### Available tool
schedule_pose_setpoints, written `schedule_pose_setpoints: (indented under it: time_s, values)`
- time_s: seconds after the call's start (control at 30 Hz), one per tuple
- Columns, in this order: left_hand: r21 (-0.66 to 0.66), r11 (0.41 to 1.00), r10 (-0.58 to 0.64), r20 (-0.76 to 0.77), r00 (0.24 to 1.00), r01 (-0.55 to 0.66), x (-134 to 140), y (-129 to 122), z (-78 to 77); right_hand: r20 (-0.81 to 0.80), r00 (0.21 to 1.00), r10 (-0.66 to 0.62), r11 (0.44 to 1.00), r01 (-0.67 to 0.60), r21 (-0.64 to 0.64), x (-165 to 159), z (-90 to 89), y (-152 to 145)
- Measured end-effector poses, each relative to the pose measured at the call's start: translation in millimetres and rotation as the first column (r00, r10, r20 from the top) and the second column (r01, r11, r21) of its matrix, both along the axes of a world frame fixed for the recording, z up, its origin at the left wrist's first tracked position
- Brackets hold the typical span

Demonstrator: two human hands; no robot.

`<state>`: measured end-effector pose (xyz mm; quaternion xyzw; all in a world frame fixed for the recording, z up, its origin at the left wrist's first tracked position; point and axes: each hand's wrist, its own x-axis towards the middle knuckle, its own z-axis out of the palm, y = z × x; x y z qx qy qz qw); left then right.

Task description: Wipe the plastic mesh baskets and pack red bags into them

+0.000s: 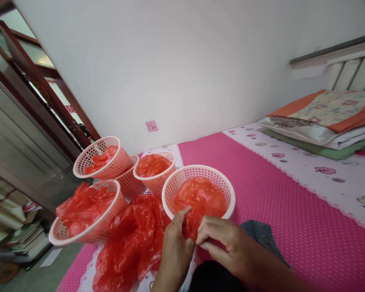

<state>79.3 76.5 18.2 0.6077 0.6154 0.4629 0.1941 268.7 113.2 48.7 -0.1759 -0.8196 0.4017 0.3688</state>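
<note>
A pink perforated plastic basket [229, 194] stands on the bed close in front of me, with a red plastic bag [205, 194] bunched up inside it. At the basket's near rim, my left hand [178, 239] pinches the bag from the left. My right hand [222, 239] has its fingers closed on the same bag from the right, close to the left hand. The bag's near part passes over the rim between the hands. To the left, a heap of loose red plastic bags [134, 239] lies on the bed.
Several more pink baskets stand at the left: a front one [109, 221] tilted, a back one [118, 160] resting on another, and one [155, 184] nearer the middle; red bags are in them. Pillows [325, 113] lie at the far right. The bed's edge drops off left.
</note>
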Motion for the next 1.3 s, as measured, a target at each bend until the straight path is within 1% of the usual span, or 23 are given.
schedule_pose_setpoints:
  time_s: [0.07, 0.13, 0.17, 0.23, 0.3, 0.33, 0.37, 0.43, 0.5, 0.57, 0.63, 0.67, 0.7, 0.77, 0.83, 0.87, 0.93, 0.97, 1.03, 1.07, 1.17, 1.23, 1.3]
  values:
    - [0.066, 0.998, 0.016, -0.01, 1.0, -0.015, -1.6, 0.6, -1.7, 0.018, 1.0, 0.019, 0.999, -0.018, -0.048, 9.9, 1.6, -4.4]
    - [0.09, 0.996, 0.011, 0.023, 1.0, -0.013, -2.9, 1.1, -2.9, 0.014, 1.0, -0.009, 0.996, 0.01, -0.088, 20.1, 5.5, -0.8]
    - [0.088, 0.996, 0.009, 0.051, 0.999, -0.013, -2.8, 1.0, -3.4, 0.003, 0.998, -0.057, 0.993, 0.057, -0.099, 24.2, 7.7, 3.9]
    - [0.069, 0.998, 0.001, 0.094, 0.996, -0.008, -1.0, 0.1, -3.9, -0.023, 0.973, -0.231, 0.969, 0.228, -0.099, 28.8, 11.0, 17.5]
    - [0.042, 0.999, -0.027, 0.071, 0.997, 0.024, 2.9, -1.6, -2.6, -0.032, 0.918, -0.394, 0.918, 0.392, -0.054, 27.9, 10.6, 33.7]
    - [0.026, 0.999, -0.043, 0.037, 0.998, 0.042, 5.2, -2.6, -1.1, -0.02, 0.902, -0.432, 0.902, 0.431, -0.021, 25.6, 8.6, 41.1]
    - [0.009, 0.998, -0.059, -0.001, 0.998, 0.059, 7.5, -3.7, 1.0, 0.008, 0.9, -0.436, 0.9, 0.435, 0.011, 22.3, 5.3, 47.6]
    - [-0.029, 0.996, -0.083, -0.055, 0.995, 0.081, 11.0, -5.6, 5.7, 0.103, 0.919, -0.381, 0.925, 0.379, 0.039, 14.4, -3.8, 56.2]
    - [-0.052, 0.994, -0.094, -0.062, 0.994, 0.091, 11.8, -6.9, 8.5, 0.222, 0.926, -0.305, 0.95, 0.313, -0.001, 6.9, -13.5, 59.1]
    - [-0.053, 0.995, -0.089, -0.048, 0.995, 0.086, 9.5, -7.5, 7.0, 0.265, 0.933, -0.243, 0.964, 0.263, -0.043, 2.7, -20.6, 57.6]
    - [-0.033, 0.998, -0.05, -0.042, 0.998, 0.048, 5.5, -7.3, 1.8, 0.186, 0.952, -0.244, 0.965, 0.258, -0.055, 4.1, -23.1, 53.4]
    - [-0.018, 1.0, -0.021, -0.041, 0.999, 0.02, 3.5, -6.9, -1.3, 0.113, 0.953, -0.28, 0.956, 0.287, -0.056, 7.0, -22.6, 50.8]
    - [-0.001, 1.0, 0.01, -0.036, 0.999, -0.01, 2.0, -6.5, -4.1, 0.034, 0.943, -0.332, 0.941, 0.334, -0.06, 11.1, -21.2, 48.2]
    - [0.044, 0.998, 0.056, -0.025, 0.998, -0.054, 1.0, -5.5, -7.2, -0.094, 0.893, -0.44, 0.897, 0.434, -0.079, 20.5, -16.6, 44.1]
    - [0.106, 0.992, 0.067, -0.028, 0.997, -0.064, 2.9, -4.4, -6.2, -0.152, 0.851, -0.502, 0.865, 0.496, -0.081, 27.6, -11.6, 43.7]
    - [0.142, 0.988, 0.059, -0.038, 0.998, -0.053, 4.7, -3.9, -4.5, -0.151, 0.851, -0.503, 0.864, 0.498, -0.071, 29.0, -9.6, 45.1]
    - [0.195, 0.981, 0.012, -0.07, 0.997, 0.002, 9.1, -3.2, -0.6, -0.094, 0.887, -0.452, 0.892, 0.45, -0.047, 26.8, -7.0, 50.1]
    - [0.201, 0.979, -0.023, -0.082, 0.996, 0.039, 11.2, -3.1, 0.7, -0.041, 0.916, -0.398, 0.917, 0.397, -0.033, 23.9, -6.4, 52.8]
    - [0.176, 0.98, -0.077, -0.089, 0.993, 0.091, 13.8, -3.2, 0.9, 0.093, 0.965, -0.243, 0.969, 0.247, -0.029, 16.8, -6.0, 55.5]
    - [0.152, 0.984, -0.086, -0.087, 0.993, 0.098, 14.1, -3.5, -0.4, 0.152, 0.974, -0.166, 0.984, 0.174, -0.044, 13.9, -6.0, 55.0]
    - [0.108, 0.993, -0.044, -0.05, 0.998, 0.049, 10.8, -5.6, -6.3, 0.228, 0.974, 0.005, 0.991, 0.026, -0.133, 12.3, -5.9, 47.0]
    - [0.105, 0.994, -0.024, -0.025, 0.999, 0.026, 7.4, -7.5, -9.0, 0.218, 0.974, 0.068, 0.981, -0.025, -0.193, 16.5, -5.2, 41.3]
    - [0.101, 0.993, -0.051, -0.038, 0.998, 0.054, 5.7, -9.1, -8.9, 0.21, 0.974, 0.082, 0.973, -0.033, -0.227, 21.0, -4.3, 40.0]
